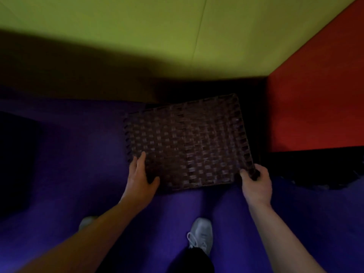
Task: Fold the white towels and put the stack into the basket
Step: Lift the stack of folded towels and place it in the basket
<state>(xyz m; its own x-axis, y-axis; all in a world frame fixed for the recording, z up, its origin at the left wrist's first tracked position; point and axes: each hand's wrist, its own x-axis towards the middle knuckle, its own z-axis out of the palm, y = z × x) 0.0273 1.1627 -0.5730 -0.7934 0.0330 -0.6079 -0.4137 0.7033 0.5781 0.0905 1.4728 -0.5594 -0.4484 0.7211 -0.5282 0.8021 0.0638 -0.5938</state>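
A dark brown woven basket [189, 142] is held in front of me above the purple floor, turned so that a flat woven face looks at the camera. My left hand [140, 178] grips its lower left part, thumb on the face and fingers spread up the edge. My right hand [256, 182] is closed around the lower right corner. No white towels are in view, and the basket's inside is hidden.
A purple carpet [78, 164] covers the floor. A green wall [157, 36] stands ahead and a red wall [315, 95] to the right, meeting in a dark corner behind the basket. My grey shoes [201, 233] stand below. A dark shape lies at far left.
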